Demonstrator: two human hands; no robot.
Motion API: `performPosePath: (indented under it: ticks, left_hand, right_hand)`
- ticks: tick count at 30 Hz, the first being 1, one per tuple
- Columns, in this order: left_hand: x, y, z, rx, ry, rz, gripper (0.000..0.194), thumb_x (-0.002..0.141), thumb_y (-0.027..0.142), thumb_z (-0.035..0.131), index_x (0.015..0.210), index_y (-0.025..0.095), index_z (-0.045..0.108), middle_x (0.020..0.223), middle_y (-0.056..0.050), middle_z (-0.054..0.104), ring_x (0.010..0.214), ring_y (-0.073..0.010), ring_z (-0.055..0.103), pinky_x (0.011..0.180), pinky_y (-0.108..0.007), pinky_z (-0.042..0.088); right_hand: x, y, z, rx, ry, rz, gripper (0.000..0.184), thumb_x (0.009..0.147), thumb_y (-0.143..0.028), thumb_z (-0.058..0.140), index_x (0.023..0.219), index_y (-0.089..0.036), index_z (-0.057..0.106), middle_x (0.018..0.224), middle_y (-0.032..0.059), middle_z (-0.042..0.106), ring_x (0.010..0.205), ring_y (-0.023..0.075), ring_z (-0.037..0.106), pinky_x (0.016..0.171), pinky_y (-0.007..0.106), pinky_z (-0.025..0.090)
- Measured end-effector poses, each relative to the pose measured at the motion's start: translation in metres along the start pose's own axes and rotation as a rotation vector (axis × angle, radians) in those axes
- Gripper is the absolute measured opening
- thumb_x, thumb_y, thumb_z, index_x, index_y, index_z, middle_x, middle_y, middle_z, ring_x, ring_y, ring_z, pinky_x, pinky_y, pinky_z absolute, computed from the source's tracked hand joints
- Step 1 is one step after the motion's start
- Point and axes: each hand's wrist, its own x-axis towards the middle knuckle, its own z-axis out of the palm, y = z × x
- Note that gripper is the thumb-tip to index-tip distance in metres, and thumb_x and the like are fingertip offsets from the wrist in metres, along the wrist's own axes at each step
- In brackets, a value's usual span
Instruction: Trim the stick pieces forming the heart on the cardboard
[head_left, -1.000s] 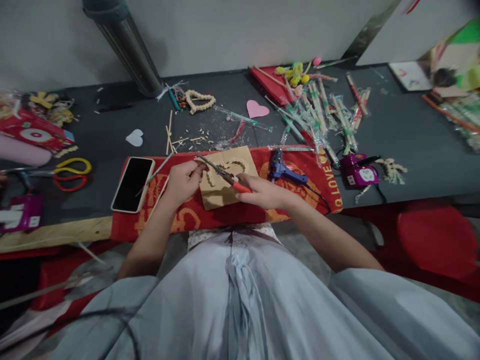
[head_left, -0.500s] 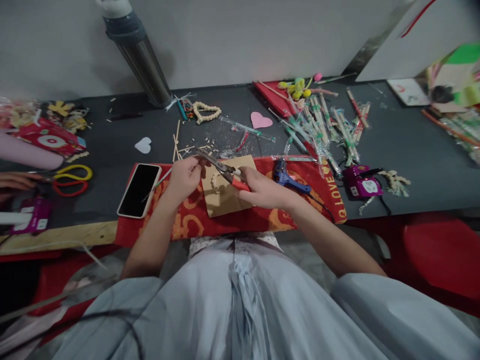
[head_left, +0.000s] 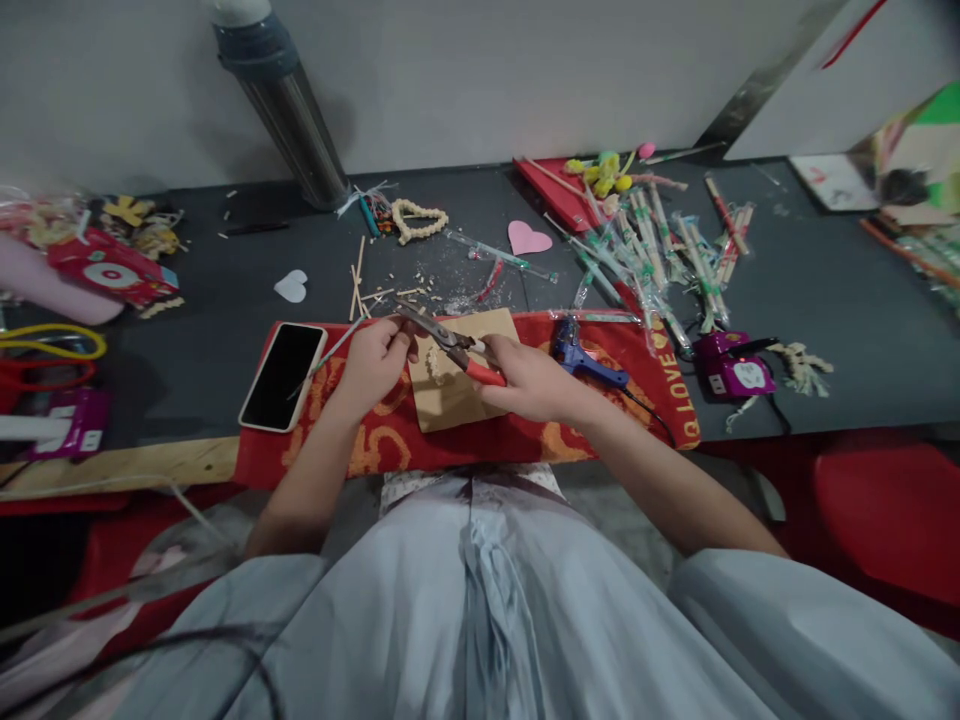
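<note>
My right hand (head_left: 531, 380) grips a pair of pliers (head_left: 486, 374) by red handles, with the dark jaws pointing up and left. The fingertips of my left hand (head_left: 375, 366) are pinched together close to the jaws; what they hold is too small to make out. Beneath the pliers lies a tan square board (head_left: 450, 408) carrying a curved row of pale little pieces (head_left: 435, 366), partly covered by the tool and my right hand. Under the board is a red and orange towel (head_left: 390, 455). A phone (head_left: 283, 377) rests left of my left hand, a thin stick across its edge.
A blue glue gun (head_left: 589, 368) lies right of the board. Behind are broken sticks (head_left: 358, 275), a beaded heart outline (head_left: 420, 222), a pink paper heart (head_left: 529, 238) and wrapped chopsticks (head_left: 645, 235). A tall bottle (head_left: 289, 115) stands against the wall. Yellow-and-red scissors (head_left: 56, 342) sit far left.
The pliers have lifted and turned slightly near my left fingertips. At far left, another person's hand showed by the scissors and is now out of view; the scissors have shifted left.
</note>
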Motion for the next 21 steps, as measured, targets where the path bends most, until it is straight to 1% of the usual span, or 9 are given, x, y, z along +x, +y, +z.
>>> performPosePath:
  ticks: [3, 5, 13, 21]
  left_hand:
    - [-0.004, 0.0, 0.002, 0.259, 0.065, 0.052, 0.022, 0.085, 0.027, 0.042, 0.068, 0.017, 0.052, 0.063, -0.002, 0.057, 0.059, -0.0128, 0.051, 0.056, -0.025, 0.035]
    - [-0.007, 0.0, 0.004, 0.344, 0.074, 0.072, 0.022, 0.086, 0.027, 0.041, 0.07, 0.017, 0.052, 0.064, -0.002, 0.057, 0.06, -0.0132, 0.05, 0.057, -0.026, 0.033]
    - [-0.012, 0.005, 0.003, 0.442, 0.037, 0.017, 0.02, 0.086, 0.026, 0.042, 0.072, 0.017, 0.054, 0.066, -0.004, 0.058, 0.059, -0.0144, 0.05, 0.058, -0.027, 0.03]
    - [-0.014, 0.003, 0.004, 0.487, 0.015, 0.019, 0.018, 0.085, 0.023, 0.041, 0.077, 0.016, 0.056, 0.072, -0.006, 0.062, 0.065, -0.017, 0.055, 0.06, -0.028, 0.033]
  right_hand:
    - [0.0, 0.0, 0.006, 0.012, -0.006, 0.027, 0.037, 0.078, -0.042, 0.046, 0.102, -0.014, 0.048, 0.095, 0.0131, 0.061, 0.082, 0.0255, 0.057, 0.068, 0.032, 0.039]
    - [-0.001, 0.0, 0.009, 0.036, -0.015, 0.038, 0.039, 0.078, -0.042, 0.046, 0.104, -0.013, 0.048, 0.094, 0.0123, 0.061, 0.081, 0.0252, 0.057, 0.068, 0.032, 0.039]
    - [-0.001, -0.001, 0.01, 0.091, -0.022, 0.032, 0.038, 0.077, -0.041, 0.046, 0.102, -0.013, 0.049, 0.092, 0.0124, 0.061, 0.078, 0.0246, 0.056, 0.067, 0.033, 0.039]
    - [-0.001, 0.002, 0.012, 0.122, -0.043, 0.045, 0.042, 0.076, -0.038, 0.048, 0.108, -0.011, 0.05, 0.097, 0.0136, 0.062, 0.083, 0.0255, 0.057, 0.069, 0.032, 0.041]
